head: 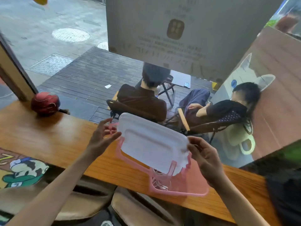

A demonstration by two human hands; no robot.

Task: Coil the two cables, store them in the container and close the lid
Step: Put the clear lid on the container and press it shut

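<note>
A pink translucent container [192,185] sits on the wooden counter [48,137]. White coiled cables [160,183] lie inside it at its near left corner, mostly hidden. A white lid [151,142] with pink clip latches hovers tilted above the container. My left hand [102,137] pinches the lid's left edge by a pink latch [112,128]. My right hand [203,155] grips the lid's right corner. Whether both cables are inside I cannot tell.
A red helmet [45,103] rests at the counter's far left against the window. Beyond the glass, two people sit on chairs on dark decking. Stools [138,207] stand below the counter's near edge. A cartoon sticker [22,168] covers the wall at the left.
</note>
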